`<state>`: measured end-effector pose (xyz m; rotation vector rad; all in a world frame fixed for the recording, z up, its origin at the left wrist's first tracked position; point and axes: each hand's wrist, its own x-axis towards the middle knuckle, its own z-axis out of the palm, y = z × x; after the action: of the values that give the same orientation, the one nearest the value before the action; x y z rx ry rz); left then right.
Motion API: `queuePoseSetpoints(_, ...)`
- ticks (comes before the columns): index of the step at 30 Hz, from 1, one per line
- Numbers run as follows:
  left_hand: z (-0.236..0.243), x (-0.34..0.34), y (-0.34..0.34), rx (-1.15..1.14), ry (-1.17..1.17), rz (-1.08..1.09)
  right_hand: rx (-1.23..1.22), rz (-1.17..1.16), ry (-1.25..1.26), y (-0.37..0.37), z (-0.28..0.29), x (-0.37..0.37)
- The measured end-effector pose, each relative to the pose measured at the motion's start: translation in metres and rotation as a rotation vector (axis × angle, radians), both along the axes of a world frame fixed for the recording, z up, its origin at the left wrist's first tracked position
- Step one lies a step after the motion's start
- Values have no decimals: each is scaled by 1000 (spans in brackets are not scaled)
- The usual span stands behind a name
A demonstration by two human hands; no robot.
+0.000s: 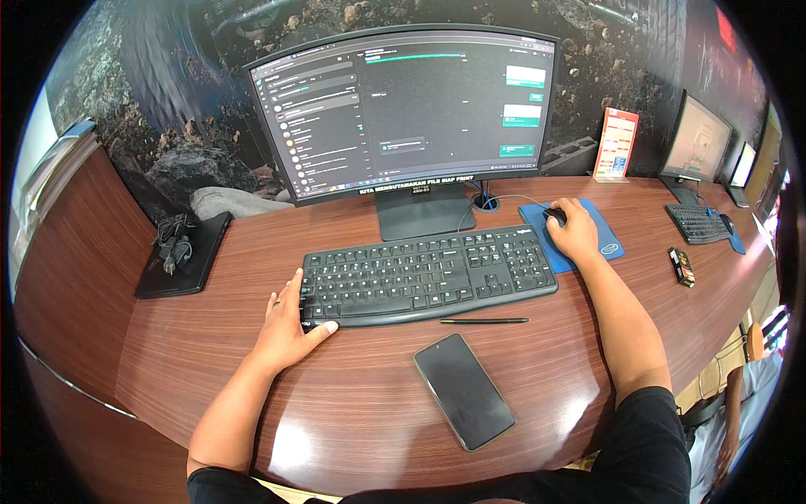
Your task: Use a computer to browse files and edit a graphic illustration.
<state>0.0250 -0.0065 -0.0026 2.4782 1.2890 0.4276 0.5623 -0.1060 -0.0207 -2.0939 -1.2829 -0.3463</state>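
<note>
Here, a black mouse [554, 216] is covered by the right hand [576, 230], whose fingers are curled loosely over it; only the mouse's far end is seen past the knuckles. The mouse is carried by a blue pad [606, 238], which is laid on the wooden tabletop [353, 395] just right of a black keyboard [428, 273]. The left hand [285, 329] is rested flat at the keyboard's left end, with the fingers spread open and nothing gripped; the fingertips are laid along the left edge and the thumb is pressed against the front corner.

A curved monitor [407, 109] with a dark window on its screen is stood behind the keyboard, and a cable is led from the mouse toward its stand. A thin black pen [485, 321] is laid just in front of the keyboard, parallel to it. Nearer the body, a dark phone [463, 391] is placed face up and turned at a slant, well apart from both hands.

At the left, a closed black laptop [185, 256] is seen with a coiled charger [175, 244] piled on it. Far to the right, a second monitor [697, 139] and keyboard [695, 223] are set, with a small dark box [685, 267] near them and an orange card [617, 144] stood upright by the wall.
</note>
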Motion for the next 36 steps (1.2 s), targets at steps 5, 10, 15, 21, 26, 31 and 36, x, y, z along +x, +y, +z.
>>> queuePoseSetpoints(5, 3, 2, -2, -6, 1, 11, 3, 3, -2, 0, -1, 1)
queuePoseSetpoints(10, 2, 1, -1, 6, 7, 4, -2, -3, 13, -1, 1, -3)
queuePoseSetpoints(15, 0, 0, 0, 14, 5, -5, -6, -1, 15, -2, 2, -2)
queuePoseSetpoints(21, -3, -1, 1, 16, 10, -3, -7, 10, 6, -1, -1, 0)
queuePoseSetpoints(26, 1, 0, -1, 21, 9, -4, 2, 11, -4, -2, 1, 0)
queuePoseSetpoints(31, 0, 0, 1, 16, 12, 1, -1, 9, 4, 0, 2, -2)
queuePoseSetpoints(36, -1, 0, 0, 15, 9, 0, -3, 14, 4, -2, 1, -1)
